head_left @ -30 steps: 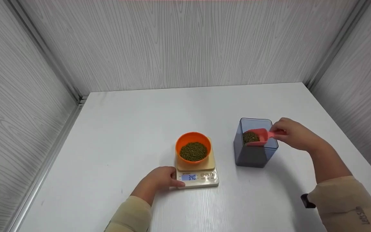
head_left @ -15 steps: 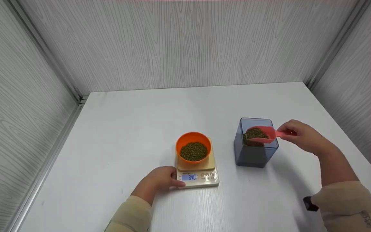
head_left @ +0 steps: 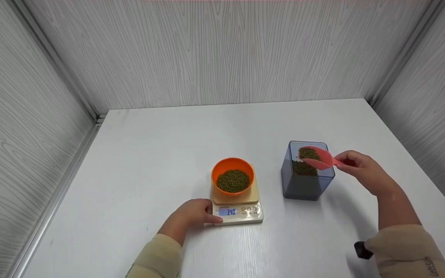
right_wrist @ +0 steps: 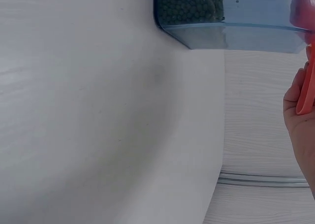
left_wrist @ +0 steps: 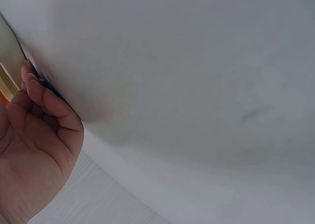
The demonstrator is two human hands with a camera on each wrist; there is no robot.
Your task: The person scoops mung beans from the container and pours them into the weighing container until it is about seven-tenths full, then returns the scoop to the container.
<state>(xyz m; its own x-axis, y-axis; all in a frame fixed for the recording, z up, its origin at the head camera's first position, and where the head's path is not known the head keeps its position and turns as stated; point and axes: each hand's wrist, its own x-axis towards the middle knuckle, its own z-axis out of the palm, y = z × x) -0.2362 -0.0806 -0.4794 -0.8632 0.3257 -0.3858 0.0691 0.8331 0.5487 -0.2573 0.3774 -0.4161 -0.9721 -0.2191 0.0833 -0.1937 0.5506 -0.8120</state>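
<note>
My right hand pinches the handle of a red scoop, which is tilted over the mouth of a clear blue box. Small green beans, like mung beans, lie in the scoop and inside the box; the right wrist view shows the beans through the box's wall. At the left front corner of a kitchen scale, my left hand grips the edge, thumb on top and fingers curled at the side. The scale reads 340. On its platform stands an orange bowl partly filled with the same beans.
A white tabletop carries everything. Grey wood-grain panels stand behind it and along both sides. The box stands a short way right of the scale.
The scoop has risen from the beans to the box's rim and tilted, with fewer beans in it. My right hand has moved right and slightly nearer. Left hand, bowl and reading stay the same.
</note>
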